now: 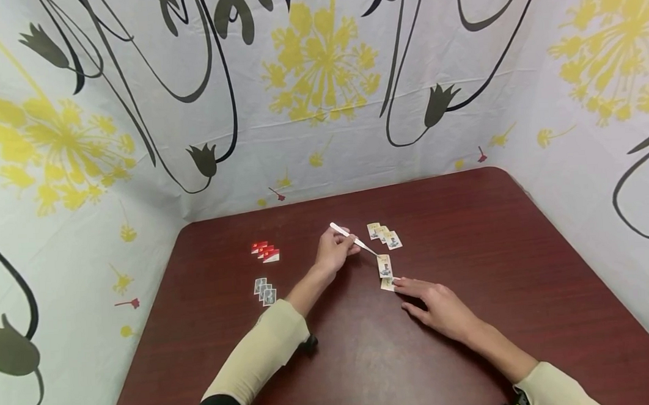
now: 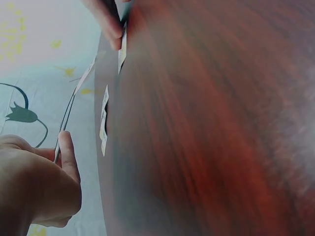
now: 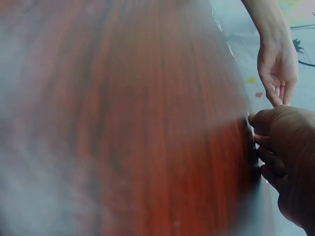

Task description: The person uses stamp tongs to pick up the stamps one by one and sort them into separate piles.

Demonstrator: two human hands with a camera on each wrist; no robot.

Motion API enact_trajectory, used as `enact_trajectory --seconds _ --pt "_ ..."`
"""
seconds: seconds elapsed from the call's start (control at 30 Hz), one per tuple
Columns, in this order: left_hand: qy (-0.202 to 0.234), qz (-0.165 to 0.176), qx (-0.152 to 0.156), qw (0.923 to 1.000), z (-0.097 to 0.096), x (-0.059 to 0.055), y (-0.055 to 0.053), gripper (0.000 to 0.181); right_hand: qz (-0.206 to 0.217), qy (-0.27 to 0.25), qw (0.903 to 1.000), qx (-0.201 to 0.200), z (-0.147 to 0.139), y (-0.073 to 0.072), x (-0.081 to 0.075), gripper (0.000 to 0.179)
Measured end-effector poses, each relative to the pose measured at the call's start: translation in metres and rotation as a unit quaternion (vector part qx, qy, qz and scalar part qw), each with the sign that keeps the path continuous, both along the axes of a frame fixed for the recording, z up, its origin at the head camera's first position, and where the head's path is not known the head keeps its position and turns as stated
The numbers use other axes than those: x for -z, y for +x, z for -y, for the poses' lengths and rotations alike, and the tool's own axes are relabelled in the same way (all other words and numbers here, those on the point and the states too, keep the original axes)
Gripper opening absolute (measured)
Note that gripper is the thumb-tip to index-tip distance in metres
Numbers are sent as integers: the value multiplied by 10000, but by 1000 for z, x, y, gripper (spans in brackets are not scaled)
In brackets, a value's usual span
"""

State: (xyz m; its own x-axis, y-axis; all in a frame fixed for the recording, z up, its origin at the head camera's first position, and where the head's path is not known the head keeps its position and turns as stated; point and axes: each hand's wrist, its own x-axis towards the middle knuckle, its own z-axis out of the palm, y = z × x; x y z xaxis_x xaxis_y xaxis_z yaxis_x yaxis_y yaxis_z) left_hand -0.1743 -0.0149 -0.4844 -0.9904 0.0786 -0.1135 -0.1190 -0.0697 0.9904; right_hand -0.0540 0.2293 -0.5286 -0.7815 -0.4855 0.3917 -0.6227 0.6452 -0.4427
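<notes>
My left hand (image 1: 334, 251) pinches a pair of white tweezers (image 1: 351, 236). At the tweezers' tips is the upper edge of a small pale yellow picture card (image 1: 385, 266); the left wrist view shows this card (image 2: 86, 76) apart from the tabletop. Just below it in the head view, a similar card (image 1: 387, 285) lies on the table, partly covered by the first card and by fingertips. My right hand (image 1: 442, 306) rests on that lower card with its fingers extended. In the right wrist view, the right hand (image 3: 295, 152) hides most of the cards.
Three overlapping yellow picture cards (image 1: 384, 235) lie beyond the tweezers. On the left side are a fanned group of red-and-white cards (image 1: 265, 252) and a group of grey picture cards (image 1: 265, 292). The dark red wooden table (image 1: 355, 360) meets a patterned cloth (image 1: 322, 160) behind.
</notes>
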Motion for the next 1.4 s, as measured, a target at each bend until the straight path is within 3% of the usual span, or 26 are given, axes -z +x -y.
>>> enact_trajectory --seconds 0.3,0.67,1.1,1.4 --pt "53 -158 -97 9998 -2 -9 -12 34 -250 168 9995 79 3 9 -1 37" --pt "-24 -156 -291 9995 -18 -17 -24 31 -698 70 9974 -169 -1 7 3 33" --pt "-327 -222 -594 9974 -38 -5 -36 28 -882 -158 9955 -310 -3 2 2 29" --pt "-1093 -318 -879 9896 -46 7 -41 26 -779 -372 9958 -290 -4 1 2 28"
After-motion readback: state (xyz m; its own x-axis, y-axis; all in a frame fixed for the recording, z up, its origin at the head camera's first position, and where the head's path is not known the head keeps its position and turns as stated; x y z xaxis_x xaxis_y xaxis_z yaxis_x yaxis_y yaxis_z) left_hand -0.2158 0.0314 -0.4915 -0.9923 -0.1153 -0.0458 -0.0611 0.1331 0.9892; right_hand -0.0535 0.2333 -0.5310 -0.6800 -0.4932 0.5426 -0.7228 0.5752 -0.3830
